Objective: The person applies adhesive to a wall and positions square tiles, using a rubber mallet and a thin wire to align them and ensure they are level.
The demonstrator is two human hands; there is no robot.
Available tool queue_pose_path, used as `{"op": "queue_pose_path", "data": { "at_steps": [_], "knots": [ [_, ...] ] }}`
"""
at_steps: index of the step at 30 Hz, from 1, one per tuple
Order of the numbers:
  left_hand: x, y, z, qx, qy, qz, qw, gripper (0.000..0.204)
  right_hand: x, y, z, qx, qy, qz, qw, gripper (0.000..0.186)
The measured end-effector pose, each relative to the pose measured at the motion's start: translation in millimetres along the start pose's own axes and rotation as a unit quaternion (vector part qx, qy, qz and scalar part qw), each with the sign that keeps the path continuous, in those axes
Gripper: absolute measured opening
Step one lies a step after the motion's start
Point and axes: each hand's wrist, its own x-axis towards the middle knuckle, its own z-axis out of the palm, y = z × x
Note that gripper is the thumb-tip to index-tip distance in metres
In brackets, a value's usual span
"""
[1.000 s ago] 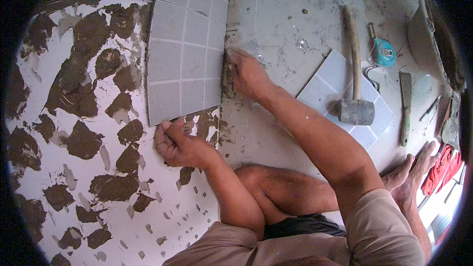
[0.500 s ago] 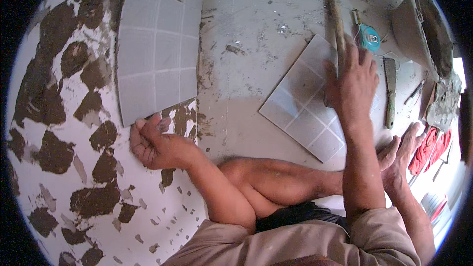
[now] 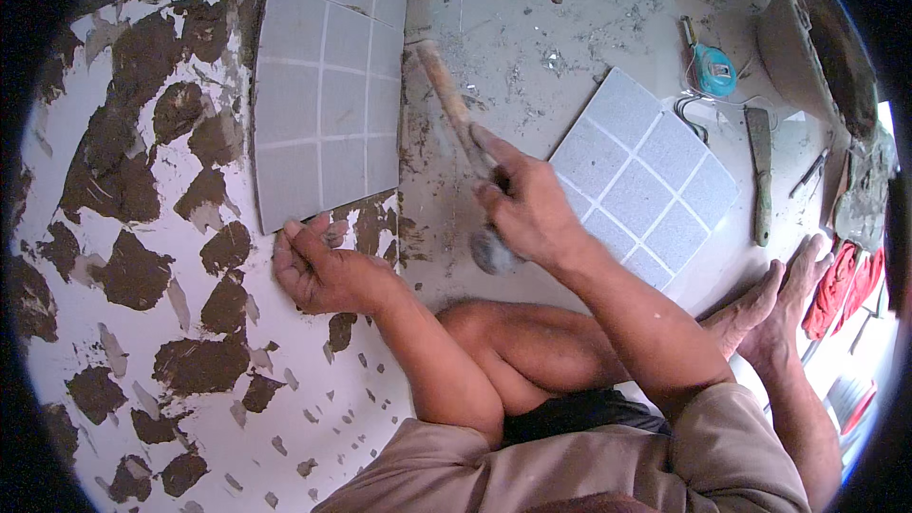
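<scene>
My left hand (image 3: 323, 271) is curled at the lower edge of a grey tile (image 3: 332, 114) on the wall at left, its thumb and fingertips against that edge. Below and left of the tile, the white wall (image 3: 275, 399) carries dark mortar dabs. My right hand (image 3: 537, 204) is wrapped round a mallet by its pale wooden handle (image 3: 445, 85). The mallet's grey rounded head (image 3: 494, 252) hangs on the near side of my fist, partly hidden and blurred. Right of this hand, a loose grey tile (image 3: 646, 171) with a pale grid lies on the floor.
A teal tape measure (image 3: 712, 70) lies beyond the loose tile. At far right stands a bucket (image 3: 793, 57) with dark contents. Near it are a scraper (image 3: 760, 176), a mortar-caked trowel (image 3: 863, 195) and a red cloth (image 3: 841, 290). My bare feet (image 3: 784, 299) rest close to these tools.
My right hand has lifted the mallet off the loose tile and swung it left toward the wall. My left hand stays at the wall tile's lower edge. The view has shifted slightly.
</scene>
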Motion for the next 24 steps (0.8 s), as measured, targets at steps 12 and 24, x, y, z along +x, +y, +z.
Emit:
{"op": "queue_pose_path", "data": {
  "at_steps": [12, 24],
  "knots": [
    [0.2, 0.8, -0.5, -0.005, -0.004, -0.003, 1.0, 0.012, 21.2, 14.4, 49.1, 0.078, 0.009, 0.001, 0.997, 0.059],
    [-0.4, 2.0, 0.2, -0.018, 0.001, -0.014, 1.0, 0.011, 12.0, 14.7, 48.7, 0.088, 0.026, -0.013, 0.996, 0.059]
  ]
}}
